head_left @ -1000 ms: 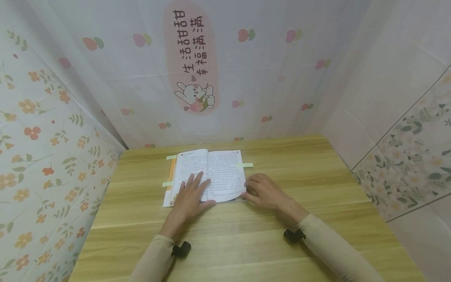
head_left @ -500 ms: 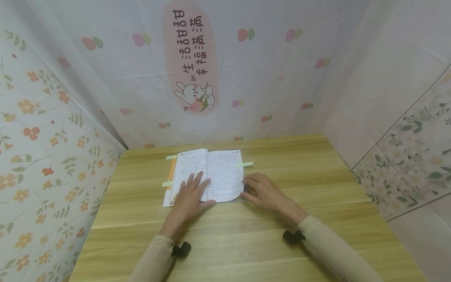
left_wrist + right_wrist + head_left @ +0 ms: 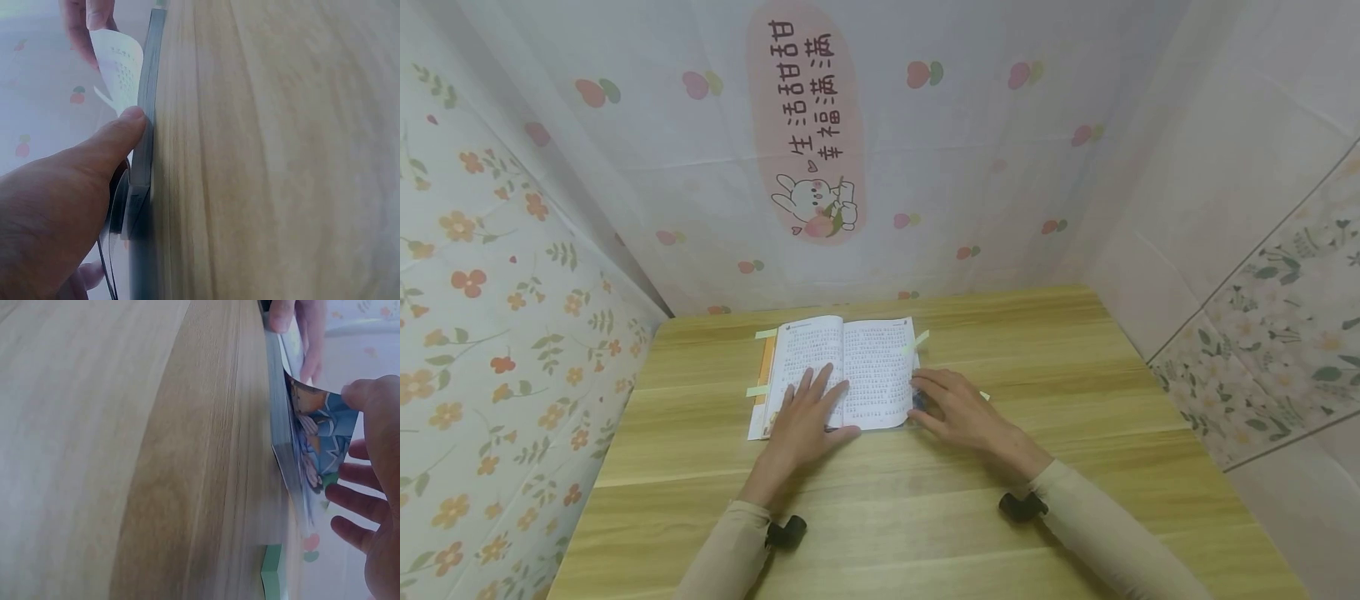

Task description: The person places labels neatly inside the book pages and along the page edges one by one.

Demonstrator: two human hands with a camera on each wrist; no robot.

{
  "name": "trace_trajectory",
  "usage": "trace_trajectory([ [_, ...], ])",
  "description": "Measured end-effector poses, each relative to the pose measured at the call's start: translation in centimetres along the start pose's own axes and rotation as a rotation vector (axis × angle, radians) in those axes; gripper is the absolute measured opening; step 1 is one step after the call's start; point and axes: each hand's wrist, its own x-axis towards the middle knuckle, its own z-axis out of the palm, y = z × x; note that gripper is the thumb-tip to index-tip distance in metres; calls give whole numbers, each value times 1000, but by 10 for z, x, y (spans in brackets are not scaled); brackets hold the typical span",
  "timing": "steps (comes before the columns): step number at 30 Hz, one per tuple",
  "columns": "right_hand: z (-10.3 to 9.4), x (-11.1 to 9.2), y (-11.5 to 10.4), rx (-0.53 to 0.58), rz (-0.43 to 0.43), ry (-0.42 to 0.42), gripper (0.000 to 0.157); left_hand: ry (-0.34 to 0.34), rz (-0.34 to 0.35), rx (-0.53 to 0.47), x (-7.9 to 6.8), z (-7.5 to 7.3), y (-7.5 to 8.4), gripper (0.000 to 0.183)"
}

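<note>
An open book [image 3: 876, 367] with printed text lies near the back of the table. My left hand [image 3: 805, 421] rests spread over the left page, its thumb across the lower edge by the spine. At the right side, my right hand [image 3: 961, 410] pinches the lower outer part of the right page, which is raised and curved. In the right wrist view the thumb sits on the corner of that page [image 3: 326, 422], whose underside carries a coloured illustration; the other fingers are behind it. The left wrist view shows the left thumb [image 3: 128, 125] against the book's thick edge.
Pale green sticky tabs stick out from the book, such as the left tab [image 3: 757, 391] and the tab on the lifted page [image 3: 922, 337]. Another tab [image 3: 986, 396] shows beyond the right hand. A patterned curtain [image 3: 970, 167] hangs behind the wooden table [image 3: 880, 533].
The right hand has moved slightly left, lifting and bending the right page. That page's tab now tilts upward, and another tab has come into sight beyond the hand. The left hand stays put.
</note>
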Motion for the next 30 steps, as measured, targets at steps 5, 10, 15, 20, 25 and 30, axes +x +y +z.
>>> trace_trajectory([
  [5,2,2,-2,12,-1,-1,56,-21,-1,15,0,0,0,91],
  [10,4,3,-5,39,13,-14,56,-7,8,6,0,0,0,91],
  [15,4,4,-9,66,41,-46,56,9,8,-2,-2,1,1,92],
  [20,7,5,-10,80,80,-97,60,37,12,-42,-4,1,-1,95],
  [25,10,8,-10,116,93,-135,61,76,38,-57,-6,-1,-1,93],
  [30,13,11,-10,114,50,-116,61,133,77,-52,-7,-2,-3,86],
])
